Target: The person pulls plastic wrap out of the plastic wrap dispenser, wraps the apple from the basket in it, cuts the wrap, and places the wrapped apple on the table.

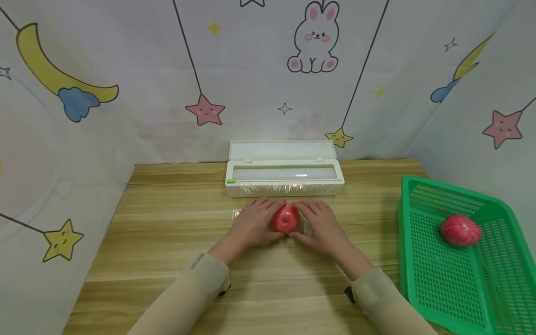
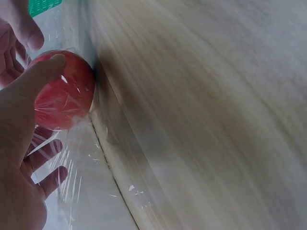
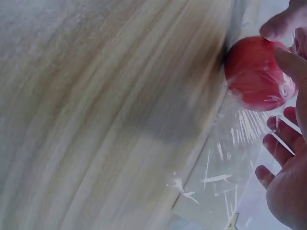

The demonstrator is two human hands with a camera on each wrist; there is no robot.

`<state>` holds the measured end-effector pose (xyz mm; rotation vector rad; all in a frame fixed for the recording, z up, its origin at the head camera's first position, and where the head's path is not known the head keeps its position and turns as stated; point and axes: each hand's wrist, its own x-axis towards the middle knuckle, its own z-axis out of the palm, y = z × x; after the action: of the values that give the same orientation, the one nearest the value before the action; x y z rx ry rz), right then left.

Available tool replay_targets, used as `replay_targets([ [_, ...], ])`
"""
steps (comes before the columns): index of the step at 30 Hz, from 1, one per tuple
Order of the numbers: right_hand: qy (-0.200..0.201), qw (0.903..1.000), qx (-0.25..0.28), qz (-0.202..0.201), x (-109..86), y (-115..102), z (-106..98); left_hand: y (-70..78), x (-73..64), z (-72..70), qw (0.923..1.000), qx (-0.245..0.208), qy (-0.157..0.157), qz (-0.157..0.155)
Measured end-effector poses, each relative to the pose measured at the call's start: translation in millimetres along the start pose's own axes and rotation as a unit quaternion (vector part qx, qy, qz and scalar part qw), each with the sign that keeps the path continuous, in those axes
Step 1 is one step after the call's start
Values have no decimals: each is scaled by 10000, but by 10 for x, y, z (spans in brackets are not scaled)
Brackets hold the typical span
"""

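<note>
A red apple (image 1: pixel 286 219) sits on the table between both hands, with clear cling film (image 3: pixel 218 155) stretched and creased over its skin. From the left side my left hand (image 1: pixel 256 222) holds it, thumb on the near face and fingers behind. My right hand (image 1: pixel 320 227) grips the opposite side in the same way, as its thumb on the apple (image 3: pixel 254 72) shows in the right wrist view. In the left wrist view, spread fingers show through the film beyond the apple (image 2: pixel 72 98). Just behind the hands stands a white cling film dispenser (image 1: pixel 284 190), its lid raised and film over its front.
At the right stands a green plastic basket (image 1: pixel 450 284) holding another red, streaked apple (image 1: pixel 460 230). The wood-grain table (image 1: pixel 167 209) meets a patterned cloth backdrop (image 1: pixel 259 70) behind the dispenser and along both sides.
</note>
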<state>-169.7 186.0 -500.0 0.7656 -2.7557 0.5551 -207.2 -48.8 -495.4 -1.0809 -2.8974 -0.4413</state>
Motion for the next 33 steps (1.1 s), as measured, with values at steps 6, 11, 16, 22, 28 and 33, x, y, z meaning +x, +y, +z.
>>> replay_targets([
  [6, -28, 9999, 89, 36, 24, 27, 62, -43, 33, 28, 9995, -275, -20, -136],
  [11, -1, 9999, 121, 85, 56, 52, 112, -68, 65, 33, 9991, -369, -45, -197],
  [16, 64, 9998, 177, 96, 109, 78, 152, -79, 78, 34, 9996, -221, 26, -168],
  [22, -290, 9987, 217, 369, 172, 132, 154, -94, 74, 52, 9994, 74, 299, -134],
  [28, -621, 9962, 292, 538, 231, 160, 92, -98, 103, 50, 9988, -192, 358, -278],
  [33, -775, 9947, 366, 570, 285, 164, 44, -101, 136, -1, 9975, -447, 219, -495],
])
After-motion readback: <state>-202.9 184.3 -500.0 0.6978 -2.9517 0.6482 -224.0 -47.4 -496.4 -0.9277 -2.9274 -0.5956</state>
